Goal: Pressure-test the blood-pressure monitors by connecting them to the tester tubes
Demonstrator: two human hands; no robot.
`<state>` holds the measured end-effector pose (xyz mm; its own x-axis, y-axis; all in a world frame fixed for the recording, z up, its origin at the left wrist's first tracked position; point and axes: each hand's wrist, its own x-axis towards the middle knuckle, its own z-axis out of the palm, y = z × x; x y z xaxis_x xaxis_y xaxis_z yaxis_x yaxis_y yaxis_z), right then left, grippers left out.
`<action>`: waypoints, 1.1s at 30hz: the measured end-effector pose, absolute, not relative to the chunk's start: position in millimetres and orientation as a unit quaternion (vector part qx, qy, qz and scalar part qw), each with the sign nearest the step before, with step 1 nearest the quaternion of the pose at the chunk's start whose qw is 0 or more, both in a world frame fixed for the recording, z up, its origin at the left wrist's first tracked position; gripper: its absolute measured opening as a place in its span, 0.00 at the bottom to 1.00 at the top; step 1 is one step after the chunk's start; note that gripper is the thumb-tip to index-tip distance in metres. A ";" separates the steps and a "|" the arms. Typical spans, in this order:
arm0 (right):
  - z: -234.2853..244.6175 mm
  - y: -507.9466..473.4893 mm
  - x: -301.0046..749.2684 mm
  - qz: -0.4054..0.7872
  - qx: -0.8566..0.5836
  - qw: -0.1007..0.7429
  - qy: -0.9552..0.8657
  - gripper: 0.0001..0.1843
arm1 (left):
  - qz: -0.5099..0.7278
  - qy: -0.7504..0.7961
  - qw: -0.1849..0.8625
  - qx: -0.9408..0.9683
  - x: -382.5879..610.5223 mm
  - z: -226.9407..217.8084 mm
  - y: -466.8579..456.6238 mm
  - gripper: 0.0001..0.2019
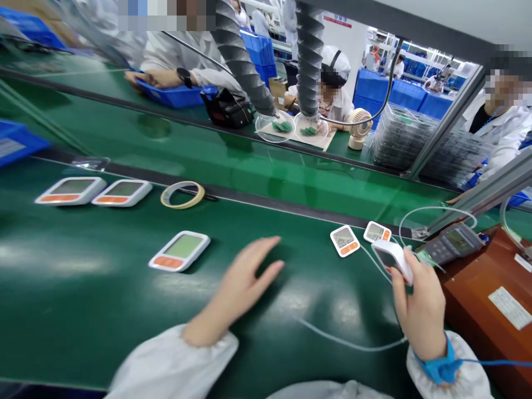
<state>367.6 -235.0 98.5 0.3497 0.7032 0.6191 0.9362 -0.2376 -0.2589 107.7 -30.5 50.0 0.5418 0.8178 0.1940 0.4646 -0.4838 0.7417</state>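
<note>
My left hand rests on the green belt with fingers stretched out and together, holding nothing. The nearest white device with an orange button lies just left of it. My right hand grips a white device tilted on edge, with a thin white cable running from it. Two small white and orange devices lie face up just beyond that hand. A blue wrist strap circles my right wrist.
Two more white devices and a roll of tape lie at the left. A grey meter sits on a brown box at the right. Other people in white coats work across the belt, near stacked trays.
</note>
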 end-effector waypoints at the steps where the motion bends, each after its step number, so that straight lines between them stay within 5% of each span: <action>1: 98.0 -236.5 369.9 -0.216 -0.771 0.259 -0.540 0.21 | 0.283 0.466 0.217 0.810 93.5 54.2 -17.2 0.32; 3: 87.7 -235.7 371.8 -0.210 -0.787 0.179 -0.551 0.20 | 0.237 0.629 0.081 0.736 68.6 61.2 4.3 0.37; 5: 69.3 -232.0 372.1 -0.158 -0.804 0.138 -0.556 0.19 | 0.142 0.722 0.075 0.673 50.8 65.1 18.4 0.42; 11: 49.2 -219.5 371.3 -0.105 -0.833 0.144 -0.524 0.16 | 0.105 0.666 0.095 0.732 47.7 56.6 26.0 0.32; 13: 58.1 -211.5 358.2 -0.112 -0.811 0.175 -0.546 0.13 | 0.148 0.628 0.145 0.750 59.3 50.3 20.0 0.32; 16: 62.2 -195.2 318.6 0.031 -0.724 0.233 -0.649 0.10 | 0.248 0.589 0.268 0.721 83.1 38.0 6.1 0.35; 19: 48.7 -181.0 275.9 0.132 -0.672 0.187 -0.704 0.28 | 0.346 0.494 0.449 0.659 110.2 27.1 -12.5 0.41; 23: 32.7 -180.0 260.9 0.139 -0.622 0.115 -0.762 0.08 | 0.408 0.337 0.654 0.540 138.8 28.3 -39.3 0.43; 26: 40.6 -191.2 282.3 0.172 -0.659 0.189 -0.708 0.02 | 0.410 0.311 0.736 0.440 150.5 37.3 -55.7 0.36; 30: 64.8 -202.9 313.6 0.161 -0.660 0.379 -0.629 0.11 | 0.350 0.291 0.827 0.330 167.0 42.1 -81.1 0.33; 33: 75.1 -204.0 320.5 0.137 -0.633 0.437 -0.624 0.11 | 0.302 0.256 0.875 0.279 183.4 36.8 -103.9 0.31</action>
